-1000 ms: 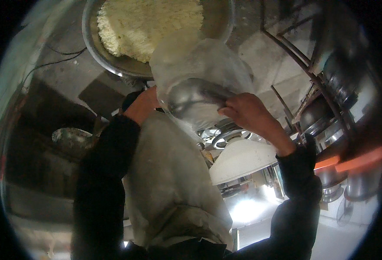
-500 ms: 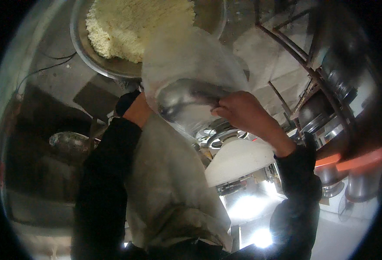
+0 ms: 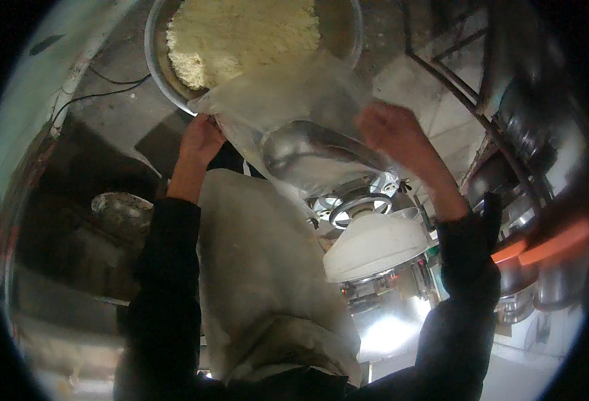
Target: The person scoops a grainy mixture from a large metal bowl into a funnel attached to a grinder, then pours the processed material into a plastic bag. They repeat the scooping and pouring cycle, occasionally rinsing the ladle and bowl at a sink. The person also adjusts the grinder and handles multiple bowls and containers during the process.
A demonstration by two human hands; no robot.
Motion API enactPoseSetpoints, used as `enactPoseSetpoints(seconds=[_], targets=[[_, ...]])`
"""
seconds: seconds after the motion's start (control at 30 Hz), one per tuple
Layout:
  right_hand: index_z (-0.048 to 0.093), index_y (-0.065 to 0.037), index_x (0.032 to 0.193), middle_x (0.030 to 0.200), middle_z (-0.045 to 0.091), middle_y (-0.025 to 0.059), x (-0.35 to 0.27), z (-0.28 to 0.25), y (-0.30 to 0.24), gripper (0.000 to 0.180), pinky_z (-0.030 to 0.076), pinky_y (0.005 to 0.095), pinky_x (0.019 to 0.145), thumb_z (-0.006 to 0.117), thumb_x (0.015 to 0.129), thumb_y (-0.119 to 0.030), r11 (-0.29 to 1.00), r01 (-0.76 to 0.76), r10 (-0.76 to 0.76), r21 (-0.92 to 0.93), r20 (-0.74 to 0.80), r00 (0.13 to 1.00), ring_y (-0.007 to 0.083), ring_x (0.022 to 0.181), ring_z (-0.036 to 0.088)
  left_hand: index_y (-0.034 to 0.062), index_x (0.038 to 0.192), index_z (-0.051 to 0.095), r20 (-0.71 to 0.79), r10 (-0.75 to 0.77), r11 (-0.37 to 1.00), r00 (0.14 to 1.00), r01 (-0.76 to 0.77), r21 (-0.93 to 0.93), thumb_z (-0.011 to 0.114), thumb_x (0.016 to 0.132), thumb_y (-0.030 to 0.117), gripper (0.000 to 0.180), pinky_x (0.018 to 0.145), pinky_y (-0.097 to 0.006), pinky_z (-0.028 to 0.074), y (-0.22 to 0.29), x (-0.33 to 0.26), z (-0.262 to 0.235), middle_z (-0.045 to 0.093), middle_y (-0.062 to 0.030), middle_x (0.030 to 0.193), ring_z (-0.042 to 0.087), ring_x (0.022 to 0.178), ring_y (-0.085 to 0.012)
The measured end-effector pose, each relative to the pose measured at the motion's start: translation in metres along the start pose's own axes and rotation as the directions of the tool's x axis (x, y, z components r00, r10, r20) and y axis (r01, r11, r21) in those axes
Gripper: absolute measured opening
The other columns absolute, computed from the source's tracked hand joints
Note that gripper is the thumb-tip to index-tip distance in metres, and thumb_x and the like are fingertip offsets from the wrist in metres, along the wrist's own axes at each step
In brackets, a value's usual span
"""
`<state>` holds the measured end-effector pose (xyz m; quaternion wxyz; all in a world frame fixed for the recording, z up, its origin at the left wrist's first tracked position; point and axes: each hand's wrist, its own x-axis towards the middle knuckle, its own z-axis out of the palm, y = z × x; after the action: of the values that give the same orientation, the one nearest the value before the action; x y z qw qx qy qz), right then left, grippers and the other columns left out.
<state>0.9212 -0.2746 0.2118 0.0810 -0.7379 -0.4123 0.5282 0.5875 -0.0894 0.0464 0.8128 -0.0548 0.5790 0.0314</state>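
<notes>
A clear plastic bag is spread between my two hands, below and partly in front of a wide metal basin that holds a pale yellow crumbly heap. My left hand pinches the bag's left edge near the basin's rim. Closed at the bag's right side, my right hand grips its plastic; the fingertips are partly blurred. A shiny rounded metal thing shows through the film between the hands. Whether it lies inside the bag or behind it, I cannot tell.
Below the bag stand a ring-shaped handwheel and a white tub-like part. Rusty metal bars run along the right, near metal pots. A dark cable lies left of the basin. A pale apron hangs before me.
My left hand has come into view at the bag's edge, its fingers pinching. The right hand has moved up and slightly right, away from the metal thing. The bag's mouth is spread wider.
</notes>
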Motion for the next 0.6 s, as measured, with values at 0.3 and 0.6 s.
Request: enactPoseSetpoints(seconds=[0.3,0.6], targets=[[0.06,-0.008,0.103,0.099,0.065,0.0065,0.07,0.054,0.088,0.027,0.049,0.0304,0.072,0.066,0.088,-0.03,0.95,-0.238,0.256,-0.202,0.066,0.965,0.0161,0.088,0.063,0.0052,0.102,0.055,-0.083,0.103,0.961,0.991,-0.077,0.267,0.056,0.091,0.016,0.016,0.081,-0.039,0.052,0.036,0.0,0.003,0.061,-0.006,0.094,0.061,0.086,-0.0227],[0.06,-0.005,0.099,0.079,0.058,0.0004,0.057,0.017,0.049,0.018,0.047,0.0277,0.062,0.065,0.086,-0.017,0.325,-0.329,0.333,0.887,0.219,0.917,0.0123,0.069,0.055,0.004,0.11,0.056,-0.017,0.168,0.949,0.986,-0.157,0.274,0.057,0.095,0.018,0.021,0.084,-0.038,0.053,0.044,-0.017,0.01,0.063,-0.0066,0.104,0.061,0.097,-0.0217]])
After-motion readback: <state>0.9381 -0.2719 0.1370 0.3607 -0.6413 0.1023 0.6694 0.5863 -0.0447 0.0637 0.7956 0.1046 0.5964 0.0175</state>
